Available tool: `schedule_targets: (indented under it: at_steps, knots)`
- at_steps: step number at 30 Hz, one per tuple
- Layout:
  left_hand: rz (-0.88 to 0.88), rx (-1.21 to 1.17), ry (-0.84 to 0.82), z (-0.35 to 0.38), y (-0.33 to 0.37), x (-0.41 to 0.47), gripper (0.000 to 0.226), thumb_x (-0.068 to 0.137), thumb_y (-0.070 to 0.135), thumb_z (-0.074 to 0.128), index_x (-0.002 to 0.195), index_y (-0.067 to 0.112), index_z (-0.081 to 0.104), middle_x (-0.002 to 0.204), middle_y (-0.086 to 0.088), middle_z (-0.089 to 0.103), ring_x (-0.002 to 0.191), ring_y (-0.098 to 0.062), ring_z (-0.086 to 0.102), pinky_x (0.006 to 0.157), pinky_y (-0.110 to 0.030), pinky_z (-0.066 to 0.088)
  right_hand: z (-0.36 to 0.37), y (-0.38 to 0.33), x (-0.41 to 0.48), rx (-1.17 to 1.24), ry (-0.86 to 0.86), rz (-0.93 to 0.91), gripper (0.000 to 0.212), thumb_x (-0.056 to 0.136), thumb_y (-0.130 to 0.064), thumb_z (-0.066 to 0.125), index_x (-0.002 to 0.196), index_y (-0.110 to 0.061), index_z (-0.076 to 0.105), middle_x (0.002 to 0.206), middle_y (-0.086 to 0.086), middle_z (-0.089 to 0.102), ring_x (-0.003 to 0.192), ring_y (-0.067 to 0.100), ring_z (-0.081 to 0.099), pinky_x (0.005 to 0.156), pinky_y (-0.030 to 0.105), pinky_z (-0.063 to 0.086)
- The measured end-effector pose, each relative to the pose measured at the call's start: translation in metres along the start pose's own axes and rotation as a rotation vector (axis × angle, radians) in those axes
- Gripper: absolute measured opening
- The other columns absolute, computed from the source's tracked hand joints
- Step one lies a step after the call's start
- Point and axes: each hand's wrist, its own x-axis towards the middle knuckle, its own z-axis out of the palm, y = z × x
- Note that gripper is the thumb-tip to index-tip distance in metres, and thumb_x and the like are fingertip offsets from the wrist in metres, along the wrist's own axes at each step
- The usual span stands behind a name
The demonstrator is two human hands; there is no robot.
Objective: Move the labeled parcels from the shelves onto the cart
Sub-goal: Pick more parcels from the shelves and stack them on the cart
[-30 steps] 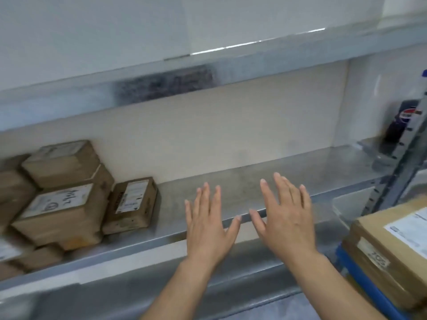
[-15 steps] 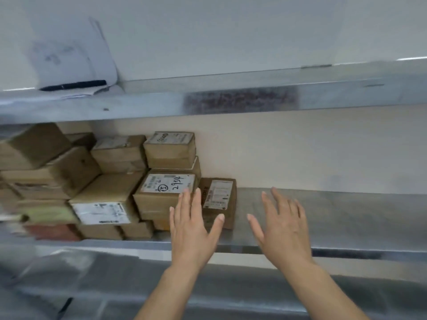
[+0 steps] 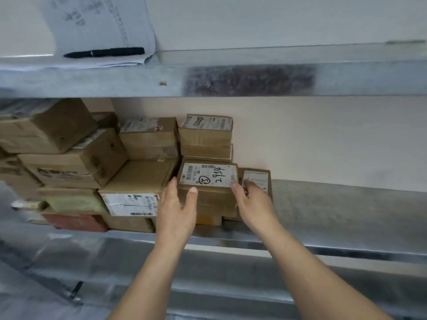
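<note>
Several brown cardboard parcels with white labels are stacked on the left part of a metal shelf. At the right end of the stack sits a parcel marked "2934". My left hand clasps its left side, thumb on the front face. My right hand presses its right side, fingers between it and a small upright parcel leaning against the back wall. Another labeled parcel sits behind and above the one I hold. The cart is out of view.
The upper shelf runs overhead and carries a stack of papers with a black pen on them. To the right of the parcels the shelf surface is bare metal. A lower shelf edge lies below my arms.
My view swung left toward the parcel stack. Both hands went from hovering open in front of the shelf to closing on the two sides of the "2934" parcel.
</note>
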Motion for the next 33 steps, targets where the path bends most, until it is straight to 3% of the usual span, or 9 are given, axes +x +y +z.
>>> schedule_targets:
  at_steps: [6,9,11,15,19,26,30,33]
  knots:
    - [-0.075,-0.126,-0.023,0.003,-0.012,-0.011,0.061,0.095,0.038,0.048,0.148,0.016,0.026,0.15,-0.005,0.027,0.133,-0.02,0.034,0.111,-0.034,0.029,0.015,0.008,0.001,0.163,0.024,-0.009,0.033,0.1,-0.029,0.042,0.131,-0.021,0.048,0.123,-0.001,0.06,0.113,0.018,0.055,0.086,0.027,0.043]
    - [-0.081,-0.177,-0.035,0.003,-0.017,-0.016,0.057,0.094,0.029,0.053,0.145,0.014,0.033,0.136,-0.004,0.035,0.113,-0.012,0.042,0.091,-0.015,0.029,0.015,0.02,-0.013,0.212,0.076,-0.083,0.041,0.098,-0.026,0.046,0.138,-0.026,0.042,0.132,-0.007,0.054,0.122,0.013,0.049,0.098,0.03,0.042]
    - [-0.016,-0.195,-0.052,0.005,-0.019,-0.022,0.054,0.092,0.023,0.056,0.143,0.019,0.037,0.122,0.001,0.037,0.106,-0.008,0.043,0.087,-0.015,0.031,0.01,0.029,-0.024,0.248,0.091,-0.125,0.046,0.096,-0.027,0.051,0.14,-0.029,0.038,0.135,-0.014,0.05,0.125,0.008,0.046,0.103,0.03,0.041]
    - [0.113,-0.259,-0.125,0.015,-0.013,-0.033,0.053,0.092,0.026,0.058,0.139,0.035,0.037,0.13,0.008,0.04,0.119,-0.007,0.044,0.099,-0.025,0.036,-0.009,0.054,-0.049,0.246,0.124,-0.13,0.069,0.088,-0.032,0.063,0.147,-0.037,0.027,0.142,-0.02,0.044,0.131,0.005,0.04,0.108,0.041,0.039]
    - [0.179,-0.356,-0.267,0.036,0.005,-0.046,0.056,0.086,0.04,0.057,0.137,0.041,0.035,0.14,0.019,0.044,0.131,0.0,0.039,0.111,-0.035,0.035,-0.035,0.077,-0.071,0.214,0.272,-0.069,0.078,0.084,-0.021,0.069,0.149,-0.032,0.027,0.142,-0.017,0.044,0.128,0.004,0.043,0.109,0.039,0.039]
    - [0.254,-0.344,-0.478,0.098,0.046,-0.073,0.069,0.083,0.032,0.067,0.143,0.038,0.034,0.142,0.018,0.043,0.13,0.0,0.039,0.111,-0.035,0.034,-0.099,0.122,-0.102,0.158,0.529,0.024,0.067,0.082,-0.011,0.071,0.142,-0.022,0.042,0.117,-0.011,0.049,0.103,0.008,0.057,0.091,0.036,0.051]
    - [0.338,-0.306,-0.571,0.145,0.081,-0.098,0.064,0.086,0.012,0.065,0.141,0.032,0.039,0.135,0.015,0.047,0.11,0.006,0.049,0.091,-0.012,0.036,-0.147,0.151,-0.13,0.108,0.636,0.062,0.069,0.082,-0.011,0.072,0.135,-0.039,0.038,0.114,-0.018,0.047,0.103,0.004,0.054,0.084,0.005,0.041]
    - [0.402,-0.317,-0.64,0.183,0.109,-0.123,0.062,0.087,0.01,0.063,0.141,0.03,0.04,0.136,0.01,0.048,0.11,0.0,0.051,0.096,-0.023,0.038,-0.183,0.178,-0.154,0.096,0.722,0.091,0.072,0.084,-0.014,0.071,0.136,-0.043,0.03,0.124,-0.012,0.048,0.115,0.006,0.051,0.097,0.02,0.042]
